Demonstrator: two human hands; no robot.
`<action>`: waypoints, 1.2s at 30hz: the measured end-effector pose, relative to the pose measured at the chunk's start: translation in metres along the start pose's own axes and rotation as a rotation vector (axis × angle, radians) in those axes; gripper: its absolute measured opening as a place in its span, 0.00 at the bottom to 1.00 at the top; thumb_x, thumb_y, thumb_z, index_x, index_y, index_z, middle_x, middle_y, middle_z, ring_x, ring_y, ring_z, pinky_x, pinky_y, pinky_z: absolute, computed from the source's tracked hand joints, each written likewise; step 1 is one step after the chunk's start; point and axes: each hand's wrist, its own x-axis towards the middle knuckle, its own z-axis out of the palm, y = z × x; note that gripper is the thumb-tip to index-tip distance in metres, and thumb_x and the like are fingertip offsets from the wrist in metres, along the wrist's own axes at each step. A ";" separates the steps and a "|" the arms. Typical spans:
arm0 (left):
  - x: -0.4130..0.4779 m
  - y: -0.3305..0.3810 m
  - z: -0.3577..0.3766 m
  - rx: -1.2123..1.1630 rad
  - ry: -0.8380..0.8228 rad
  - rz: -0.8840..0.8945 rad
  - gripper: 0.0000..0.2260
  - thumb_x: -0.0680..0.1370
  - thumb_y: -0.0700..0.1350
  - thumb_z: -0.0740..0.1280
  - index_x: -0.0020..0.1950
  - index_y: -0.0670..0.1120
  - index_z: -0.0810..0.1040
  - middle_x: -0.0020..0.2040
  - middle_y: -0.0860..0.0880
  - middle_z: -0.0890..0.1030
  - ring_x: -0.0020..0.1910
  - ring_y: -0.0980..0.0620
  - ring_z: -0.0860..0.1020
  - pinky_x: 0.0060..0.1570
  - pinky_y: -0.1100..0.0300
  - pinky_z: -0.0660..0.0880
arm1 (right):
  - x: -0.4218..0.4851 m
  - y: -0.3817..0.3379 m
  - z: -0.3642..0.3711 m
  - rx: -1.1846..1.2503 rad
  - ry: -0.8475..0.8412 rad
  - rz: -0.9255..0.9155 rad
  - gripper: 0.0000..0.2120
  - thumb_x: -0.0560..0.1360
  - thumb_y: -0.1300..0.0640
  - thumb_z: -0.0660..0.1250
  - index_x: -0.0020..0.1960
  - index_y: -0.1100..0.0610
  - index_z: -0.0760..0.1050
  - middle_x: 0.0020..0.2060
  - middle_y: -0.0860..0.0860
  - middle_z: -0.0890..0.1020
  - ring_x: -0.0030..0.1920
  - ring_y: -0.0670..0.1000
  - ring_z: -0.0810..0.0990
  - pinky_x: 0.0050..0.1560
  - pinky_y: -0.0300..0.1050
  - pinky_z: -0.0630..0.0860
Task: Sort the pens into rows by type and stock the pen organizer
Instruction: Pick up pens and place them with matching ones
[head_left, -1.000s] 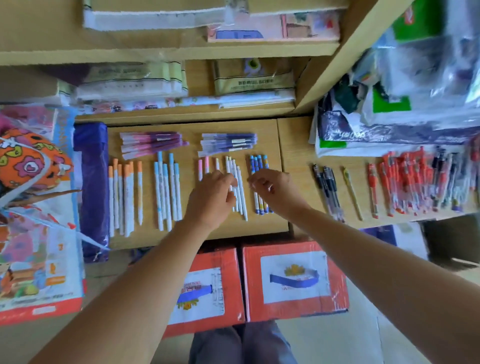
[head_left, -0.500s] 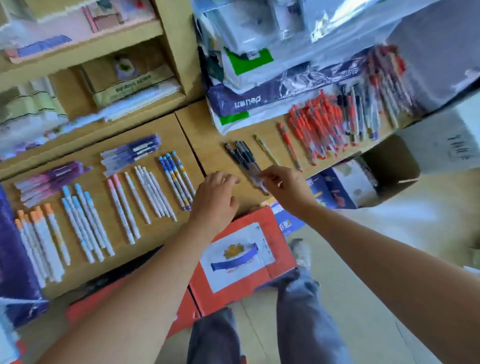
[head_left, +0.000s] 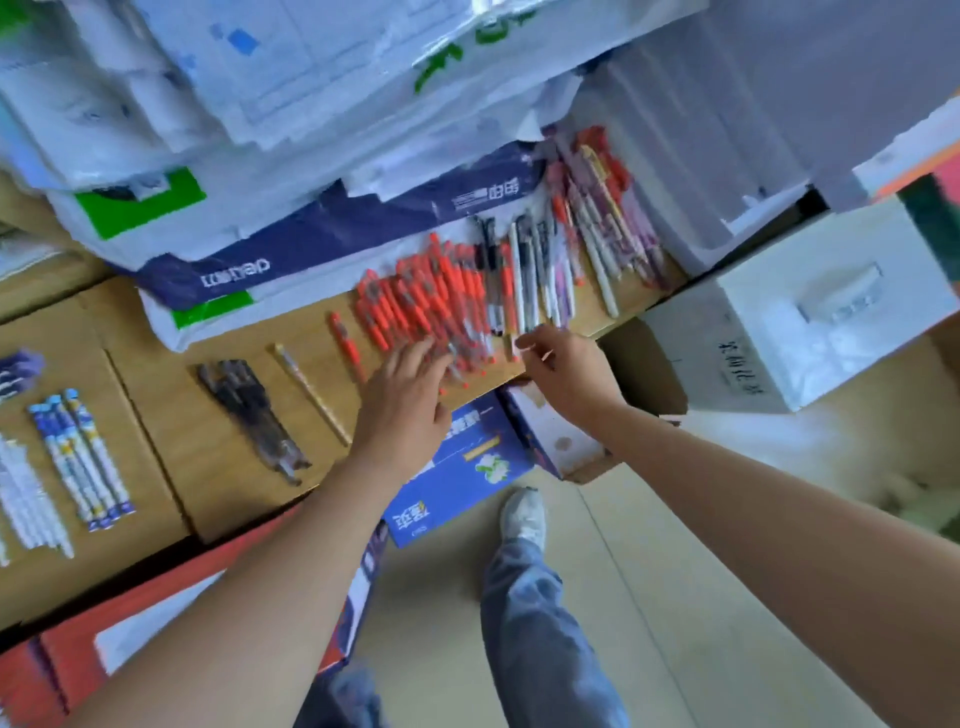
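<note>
Both hands had left the sorted rows and travelled right. The left hand (head_left: 408, 397) lay with fingers straight and spread at the near edge of the red pens (head_left: 421, 301). The right hand (head_left: 563, 371) reached at the mixed black and white pens (head_left: 524, 275) just beside them; blur hid whether it pinched one. The blue-capped pens (head_left: 78, 457) and black pens (head_left: 249, 410) lay grouped on the table (head_left: 208, 483), so sorting probably turned to this loose heap. No organizer showed.
</note>
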 end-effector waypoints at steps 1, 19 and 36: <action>0.009 0.010 0.000 0.010 -0.009 -0.002 0.24 0.77 0.43 0.64 0.73 0.49 0.66 0.76 0.47 0.62 0.74 0.44 0.59 0.73 0.51 0.55 | 0.008 0.008 -0.008 -0.020 0.008 0.019 0.10 0.77 0.58 0.62 0.55 0.54 0.79 0.46 0.53 0.82 0.43 0.54 0.80 0.43 0.48 0.76; 0.067 0.032 0.018 0.153 -0.157 -0.036 0.27 0.78 0.45 0.63 0.76 0.52 0.59 0.79 0.50 0.49 0.77 0.46 0.47 0.74 0.47 0.52 | 0.062 0.028 0.002 -0.220 -0.061 0.189 0.13 0.71 0.49 0.68 0.40 0.59 0.74 0.35 0.54 0.77 0.36 0.56 0.77 0.32 0.42 0.70; 0.115 0.040 -0.005 -0.750 0.035 -0.387 0.14 0.82 0.48 0.59 0.49 0.38 0.77 0.42 0.37 0.79 0.33 0.47 0.72 0.35 0.50 0.70 | 0.070 0.017 -0.026 0.000 0.123 0.020 0.08 0.78 0.52 0.63 0.54 0.52 0.77 0.28 0.49 0.79 0.28 0.49 0.77 0.30 0.44 0.75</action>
